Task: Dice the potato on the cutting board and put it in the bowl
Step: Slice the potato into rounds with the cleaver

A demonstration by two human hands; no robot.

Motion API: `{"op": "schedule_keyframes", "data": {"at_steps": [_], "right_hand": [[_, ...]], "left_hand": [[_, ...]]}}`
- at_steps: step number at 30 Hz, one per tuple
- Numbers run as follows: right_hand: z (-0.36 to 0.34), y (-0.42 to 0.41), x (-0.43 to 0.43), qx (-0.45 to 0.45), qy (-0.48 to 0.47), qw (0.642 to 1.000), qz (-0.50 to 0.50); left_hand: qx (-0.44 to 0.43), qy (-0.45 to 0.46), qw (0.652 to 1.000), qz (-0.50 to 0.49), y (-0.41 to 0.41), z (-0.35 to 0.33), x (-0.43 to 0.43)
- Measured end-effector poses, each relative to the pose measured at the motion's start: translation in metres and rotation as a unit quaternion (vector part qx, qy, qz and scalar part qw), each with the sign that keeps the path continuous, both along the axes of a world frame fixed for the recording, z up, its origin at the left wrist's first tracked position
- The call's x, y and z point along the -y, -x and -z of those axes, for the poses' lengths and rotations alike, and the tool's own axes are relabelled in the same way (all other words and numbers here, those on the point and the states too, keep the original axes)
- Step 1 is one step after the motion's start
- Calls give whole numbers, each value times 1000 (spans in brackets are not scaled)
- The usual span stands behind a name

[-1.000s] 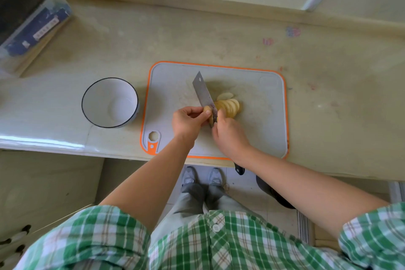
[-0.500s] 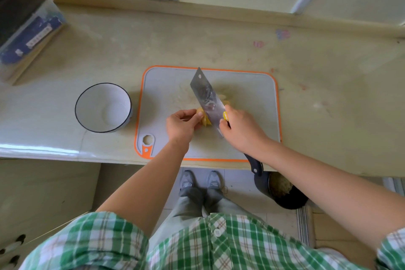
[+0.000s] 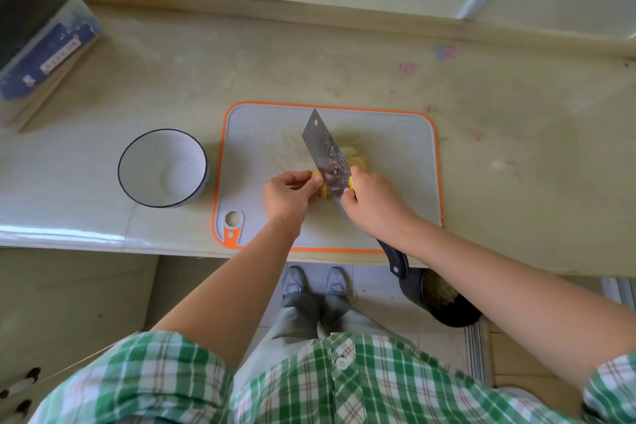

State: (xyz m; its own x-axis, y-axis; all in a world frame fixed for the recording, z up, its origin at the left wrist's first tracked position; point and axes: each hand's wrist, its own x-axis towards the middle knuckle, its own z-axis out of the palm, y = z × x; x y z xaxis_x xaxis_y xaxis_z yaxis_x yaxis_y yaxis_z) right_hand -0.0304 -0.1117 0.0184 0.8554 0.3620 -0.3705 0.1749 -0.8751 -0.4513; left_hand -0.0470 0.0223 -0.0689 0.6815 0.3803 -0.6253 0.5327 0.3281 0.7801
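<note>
At a pale beige table (image 3: 516,155), a person in a green-and-white plaid shirt (image 3: 309,385) works over a grey plastic cutting board with an orange rim (image 3: 406,148), which lies along the table's near edge. The right hand (image 3: 375,206) has its grip clenched on the handle of a broad steel cleaver (image 3: 327,162), right up by the heel of the blade. The dark end of the handle pokes out under the wrist, past the table's near edge. The blade points to the far left, tilted so its flat face shows. It sits in a peeled yellow potato (image 3: 318,181) near the middle of the board. The left hand (image 3: 287,198) pinches the uncut end of the potato in curled fingertips, just left of the blade. Pale cut slices (image 3: 358,157) lie fanned on the board just right of the blade. A round white bowl with a dark rim (image 3: 163,169) stands on the table just left of the board, not touching it. A clear plastic box holding something blue (image 3: 51,48) sits at the far left. A black pot (image 3: 451,306) stands on the floor near the person's grey shoes (image 3: 313,280).
</note>
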Motion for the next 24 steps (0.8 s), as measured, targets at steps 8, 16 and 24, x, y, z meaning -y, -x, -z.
{"op": "schedule_keyframes", "data": {"at_steps": [8,16,24], "right_hand": [[8,-4,-12,16,15,1000,17],[15,-8,-19,6,21,1000,14],[31,-3,-24,-8,-2,999,39]], "left_hand": [[1,-2,1000,-2,0,-2,-2],[6,-15,1000,23,2,-2,-1],[4,-45,998,42,4,1,-6]]}}
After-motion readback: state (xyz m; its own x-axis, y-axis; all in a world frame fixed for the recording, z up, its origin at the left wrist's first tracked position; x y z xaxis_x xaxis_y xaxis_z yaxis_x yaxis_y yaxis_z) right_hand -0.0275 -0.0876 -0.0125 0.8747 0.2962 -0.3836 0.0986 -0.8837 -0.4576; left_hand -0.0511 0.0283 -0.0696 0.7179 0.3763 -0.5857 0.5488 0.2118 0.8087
